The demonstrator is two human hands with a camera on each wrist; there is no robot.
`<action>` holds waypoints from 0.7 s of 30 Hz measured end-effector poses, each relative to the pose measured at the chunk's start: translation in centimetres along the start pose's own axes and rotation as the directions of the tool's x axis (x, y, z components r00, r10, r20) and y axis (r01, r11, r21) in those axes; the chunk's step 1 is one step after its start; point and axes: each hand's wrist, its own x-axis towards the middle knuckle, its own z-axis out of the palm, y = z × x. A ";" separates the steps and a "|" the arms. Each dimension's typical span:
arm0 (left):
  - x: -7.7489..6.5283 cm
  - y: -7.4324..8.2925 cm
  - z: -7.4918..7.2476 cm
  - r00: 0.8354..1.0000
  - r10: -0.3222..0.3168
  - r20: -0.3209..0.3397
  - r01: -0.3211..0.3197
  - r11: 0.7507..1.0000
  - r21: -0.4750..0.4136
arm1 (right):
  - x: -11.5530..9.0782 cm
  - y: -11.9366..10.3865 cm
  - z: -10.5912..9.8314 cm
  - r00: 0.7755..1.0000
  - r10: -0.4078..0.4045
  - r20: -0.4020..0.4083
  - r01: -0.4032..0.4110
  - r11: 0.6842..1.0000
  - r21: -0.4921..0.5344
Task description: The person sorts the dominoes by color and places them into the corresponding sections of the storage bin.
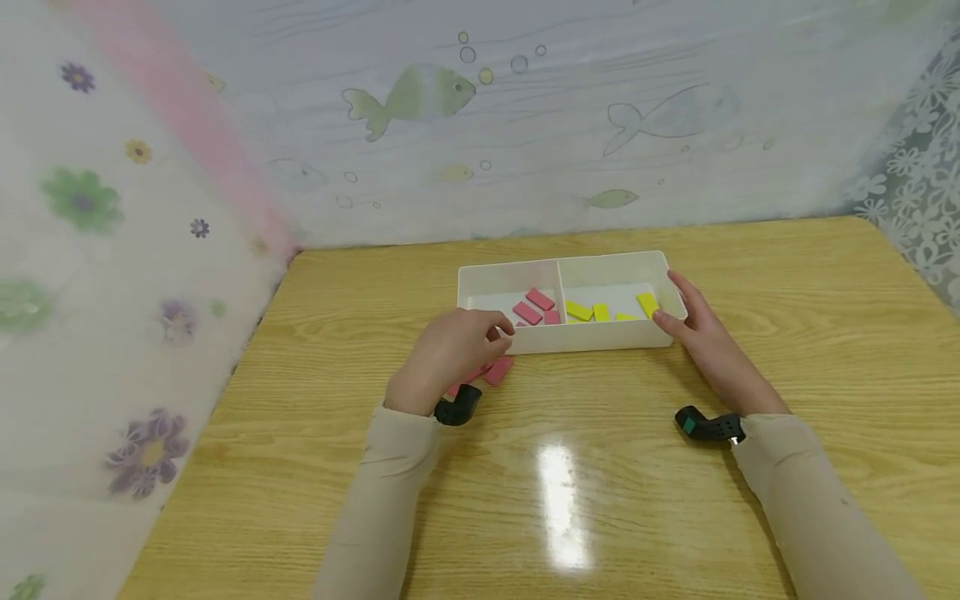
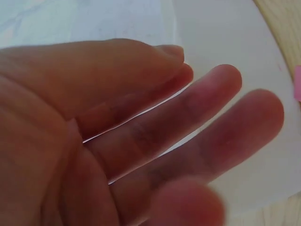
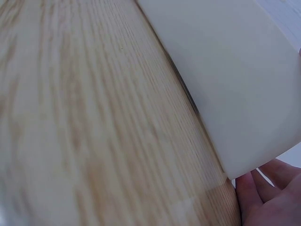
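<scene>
- Pink blocks (image 1: 497, 372) lie on the table (image 1: 315, 400) under the left hand (image 1: 450, 354), just before the white tray (image 1: 592, 336).
- Likely light, stiff, smooth; pinch one by its long edges.
- Left grip: fingers loosely curled over them, grasp not discernible.
- Right hand (image 1: 693, 321): relaxed grip against the tray's right end.

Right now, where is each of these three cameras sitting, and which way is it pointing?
Head: worn on the person's head, looking forward and down at the wooden table, the white tray, both hands and sleeves.
Left wrist: on the left wrist, looking along the left hand, whose blurred fingers fill the view, with the tray behind.
Right wrist: on the right wrist, looking low across the table at the tray's outer wall; right hand fingertips at the corner.
All three share the tray.
</scene>
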 end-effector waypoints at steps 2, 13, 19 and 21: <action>-0.1 0.0 0.2 1.000 0.000 0.025 0.000 1.000 0.022 | 0.0 0.1 0.0 1.000 0.002 0.000 -0.002 1.000 0.005; -0.4 -0.5 1.3 0.983 -0.005 0.183 0.011 0.999 -0.035 | 0.1 0.0 0.0 1.000 0.001 0.000 -0.001 1.000 0.002; -0.1 -0.2 1.9 0.990 0.017 0.139 -0.025 0.998 0.061 | 0.1 -0.1 0.1 1.000 -0.001 0.000 0.001 1.000 0.015; 0.0 -0.2 2.1 0.991 0.016 0.131 -0.028 0.995 0.092 | 0.1 -0.1 0.2 1.000 0.000 -0.001 0.000 1.000 0.017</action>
